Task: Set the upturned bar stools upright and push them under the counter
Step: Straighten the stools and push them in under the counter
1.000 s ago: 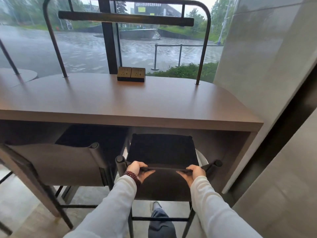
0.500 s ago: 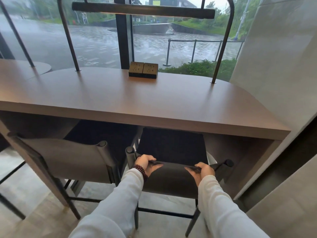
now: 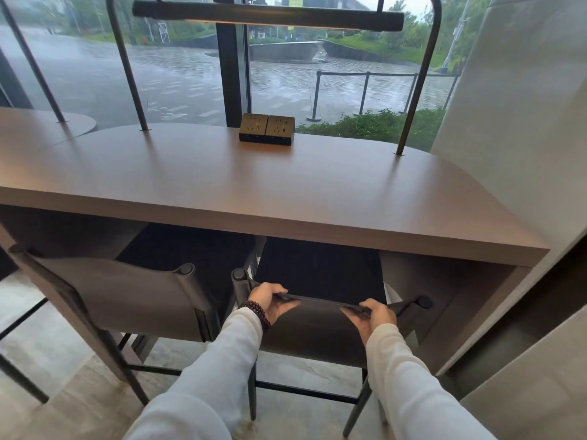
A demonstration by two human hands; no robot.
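The right bar stool (image 3: 317,271) sits deeper beneath the desk (image 3: 286,192) than a second ago, its dark seat now mostly under the top. At left, the left bar stool (image 3: 120,296) stands upright, seat tucked under the desk. The left hand (image 3: 270,301), with a bead bracelet (image 3: 255,312) at the wrist, curls round the top edge of the right stool's backrest (image 3: 317,335). The right hand (image 3: 378,315) grips the same edge near the far post.

stool backrest (image 3: 313,325): smooth matt leather-like sheet, gripped | seat (image 3: 317,271) beyond grip: dark rough cloth | counter (image 3: 254,182) above: matt wood-look | legs (image 3: 305,390) below: matt black metal
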